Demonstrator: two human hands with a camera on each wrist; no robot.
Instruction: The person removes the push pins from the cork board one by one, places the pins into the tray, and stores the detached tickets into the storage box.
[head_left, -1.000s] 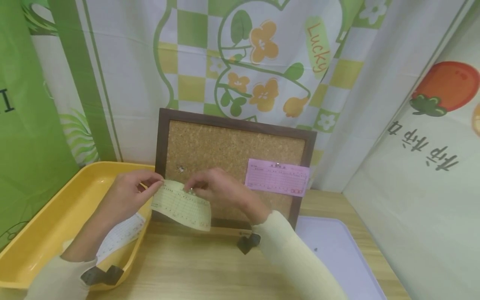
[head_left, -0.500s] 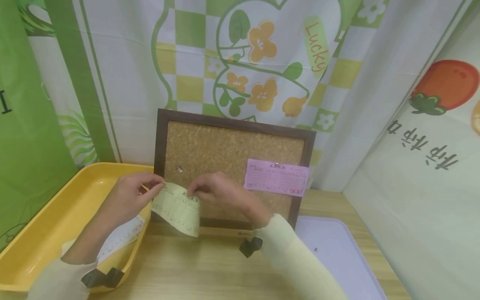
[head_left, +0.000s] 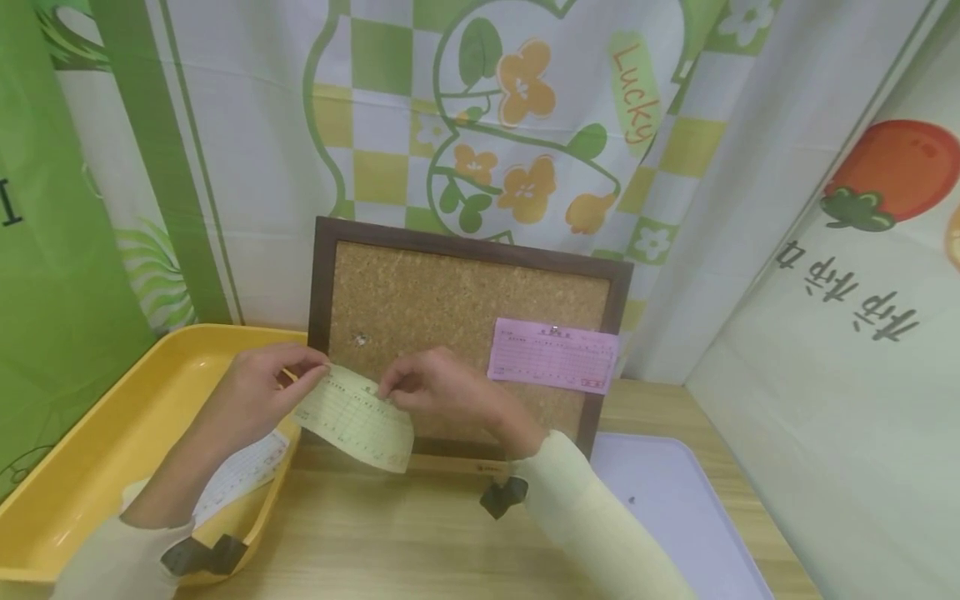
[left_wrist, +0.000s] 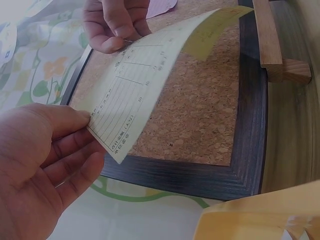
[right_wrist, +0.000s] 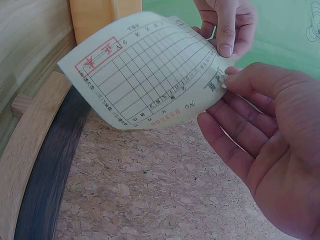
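My left hand point(head_left: 258, 387) pinches the upper left corner of a pale yellow-green receipt slip point(head_left: 360, 421) between thumb and fingers. The slip bends in front of the lower left of a dark-framed cork board point(head_left: 465, 292). At the slip's top edge, my right hand point(head_left: 442, 387) pinches a small clear pushpin point(right_wrist: 223, 82); its thin needle point(left_wrist: 128, 41) shows in the left wrist view, against the paper. A red stamp box and printed lines mark the slip. Another clear pin point(head_left: 361, 339) sits in the cork above it.
A pink slip point(head_left: 555, 357) hangs pinned at the board's right. To the left stands a yellow bin point(head_left: 82, 417) with a white printed paper point(head_left: 243, 475) inside. A lavender tray point(head_left: 660, 467) bearing a small dark speck lies at right on the wooden table point(head_left: 390, 542).
The slip's free end curled in toward the left, then spread out to the right again. My right hand shifted slightly down and right; my left hand stayed almost still at the corner.
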